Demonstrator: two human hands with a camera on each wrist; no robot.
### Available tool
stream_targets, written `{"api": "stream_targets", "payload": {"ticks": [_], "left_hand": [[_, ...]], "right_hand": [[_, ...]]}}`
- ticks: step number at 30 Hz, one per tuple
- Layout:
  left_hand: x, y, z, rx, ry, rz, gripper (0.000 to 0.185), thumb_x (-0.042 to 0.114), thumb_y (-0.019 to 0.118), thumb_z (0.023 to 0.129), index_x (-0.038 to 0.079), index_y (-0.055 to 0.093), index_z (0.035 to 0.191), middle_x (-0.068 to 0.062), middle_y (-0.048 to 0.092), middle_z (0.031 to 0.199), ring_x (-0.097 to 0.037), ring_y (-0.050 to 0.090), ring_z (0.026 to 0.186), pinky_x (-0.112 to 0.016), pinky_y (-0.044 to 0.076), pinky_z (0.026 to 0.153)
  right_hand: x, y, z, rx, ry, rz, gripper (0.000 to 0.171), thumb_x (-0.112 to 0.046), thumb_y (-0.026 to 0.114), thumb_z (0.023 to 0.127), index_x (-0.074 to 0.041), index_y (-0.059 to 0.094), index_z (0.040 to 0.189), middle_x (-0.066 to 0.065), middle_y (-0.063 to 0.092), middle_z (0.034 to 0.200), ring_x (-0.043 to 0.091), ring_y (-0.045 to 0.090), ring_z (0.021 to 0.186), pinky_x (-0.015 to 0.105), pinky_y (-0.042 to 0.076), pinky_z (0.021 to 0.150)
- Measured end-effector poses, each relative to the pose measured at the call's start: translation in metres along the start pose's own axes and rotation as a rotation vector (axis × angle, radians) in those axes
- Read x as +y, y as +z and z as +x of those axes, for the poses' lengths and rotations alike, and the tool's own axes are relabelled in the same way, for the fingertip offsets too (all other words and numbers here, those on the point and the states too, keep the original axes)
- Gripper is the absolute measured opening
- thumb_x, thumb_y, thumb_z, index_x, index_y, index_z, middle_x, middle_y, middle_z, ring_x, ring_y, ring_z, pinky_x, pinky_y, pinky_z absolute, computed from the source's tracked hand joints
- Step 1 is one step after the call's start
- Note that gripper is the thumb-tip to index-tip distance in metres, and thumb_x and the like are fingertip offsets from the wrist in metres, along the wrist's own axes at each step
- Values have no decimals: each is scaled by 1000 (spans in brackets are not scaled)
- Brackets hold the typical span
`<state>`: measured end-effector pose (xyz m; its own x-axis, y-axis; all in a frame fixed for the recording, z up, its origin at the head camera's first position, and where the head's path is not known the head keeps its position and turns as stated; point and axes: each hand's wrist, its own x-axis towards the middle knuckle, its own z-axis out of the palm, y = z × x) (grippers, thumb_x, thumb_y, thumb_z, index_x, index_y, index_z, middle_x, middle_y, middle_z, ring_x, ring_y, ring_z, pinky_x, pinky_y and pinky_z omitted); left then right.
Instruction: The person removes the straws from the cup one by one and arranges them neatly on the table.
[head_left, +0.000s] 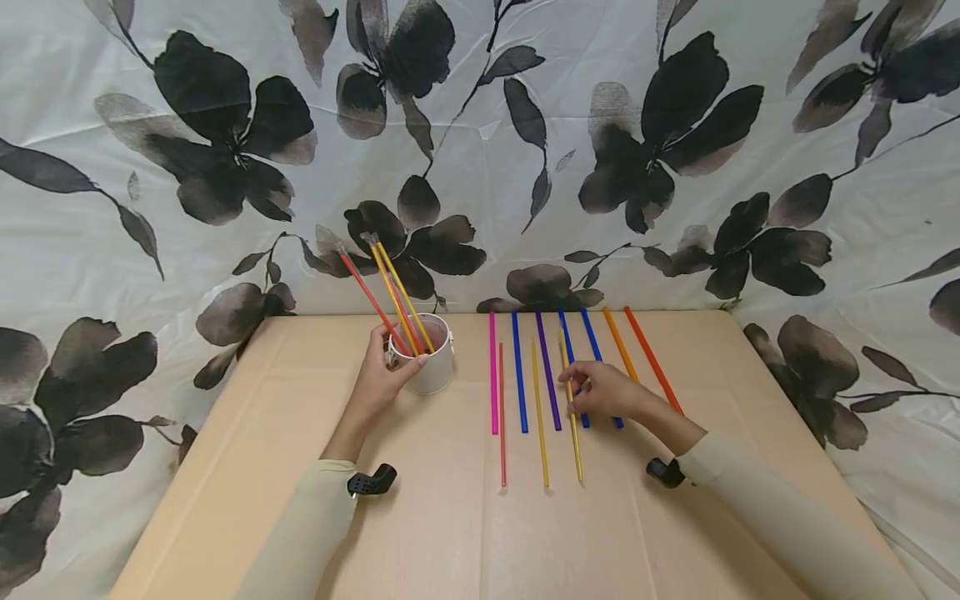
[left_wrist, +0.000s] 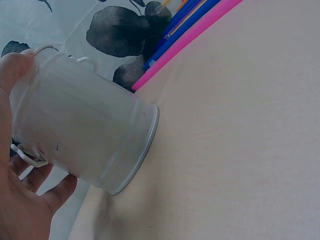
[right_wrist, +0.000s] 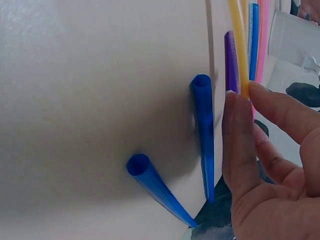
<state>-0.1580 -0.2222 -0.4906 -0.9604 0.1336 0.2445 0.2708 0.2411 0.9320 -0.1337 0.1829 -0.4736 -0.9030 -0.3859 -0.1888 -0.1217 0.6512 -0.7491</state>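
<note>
My left hand (head_left: 378, 377) grips a small white bucket (head_left: 439, 377) by its side, thumb at the rim. Thin red sticks (head_left: 367, 289) and yellow sticks (head_left: 407, 300) with clear tips lean in the bucket. In the left wrist view the bucket (left_wrist: 85, 115) appears tilted, with fingers around its wall. Over the row of tubes, my right hand (head_left: 600, 390) pinches a thin yellow stick (head_left: 576, 442) between thumb and fingertips. The right wrist view shows this yellow stick (right_wrist: 241, 50) near a purple tube (right_wrist: 230, 60) and two hollow blue tubes.
Left of the right hand lie a pink tube (head_left: 492, 375), a thin red stick (head_left: 502, 433), a blue tube (head_left: 520, 375) and another thin yellow stick (head_left: 540, 417). An orange tube (head_left: 618, 342) and a red tube (head_left: 652, 358) lie right. Floral cloth (head_left: 525, 250) hangs behind the table.
</note>
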Motion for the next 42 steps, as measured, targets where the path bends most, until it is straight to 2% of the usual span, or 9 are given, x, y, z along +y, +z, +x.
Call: {"api": "stream_targets", "payload": {"ticks": [7, 12, 23, 30, 37, 42], "left_hand": [[-1, -3, -6, 19, 34, -4, 79, 22, 79, 89, 18, 30, 152, -13, 42, 145, -30, 40, 135, -56, 33, 117], [1, -6, -10, 9, 49, -1, 80, 22, 80, 89, 17, 30, 152, -14, 42, 144, -32, 40, 135, -57, 34, 115], [4, -13, -19, -23, 22, 4, 80, 25, 79, 90, 17, 29, 152, -16, 41, 144, -31, 41, 135, -54, 37, 115], [5, -18, -24, -40, 21, -2, 80, 25, 78, 91, 17, 29, 152, -14, 41, 145, -31, 40, 136, -56, 36, 116], [7, -22, -31, -60, 14, -8, 79, 26, 78, 91, 16, 29, 152, -13, 41, 146, -32, 39, 138, -57, 35, 116], [8, -25, -36, -70, 28, -18, 80, 24, 79, 90, 16, 29, 152, -14, 41, 145, -32, 41, 135, -55, 37, 114]], "right_hand": [[-12, 13, -10, 25, 22, -80, 46, -5, 84, 81, 1, 63, 121, 12, 58, 92, 16, 56, 72, 26, 46, 61], [-19, 22, -15, 35, 59, -137, 43, -7, 84, 82, -1, 63, 119, 6, 57, 86, 17, 54, 72, 27, 45, 61], [-34, 36, -26, 40, 58, -231, 43, -7, 84, 81, 1, 64, 118, 5, 59, 84, 16, 54, 72, 28, 46, 66], [-41, 43, -33, 59, 77, -249, 37, -8, 84, 82, -1, 66, 114, 4, 58, 81, 16, 53, 68, 28, 45, 63], [-51, 48, -41, 66, 99, -239, 34, -7, 81, 83, -1, 66, 114, 4, 61, 84, 15, 55, 70, 28, 46, 63], [-61, 48, -44, 97, 48, -210, 31, -7, 78, 86, 2, 67, 114, 4, 61, 85, 16, 57, 71, 26, 50, 63]]}}
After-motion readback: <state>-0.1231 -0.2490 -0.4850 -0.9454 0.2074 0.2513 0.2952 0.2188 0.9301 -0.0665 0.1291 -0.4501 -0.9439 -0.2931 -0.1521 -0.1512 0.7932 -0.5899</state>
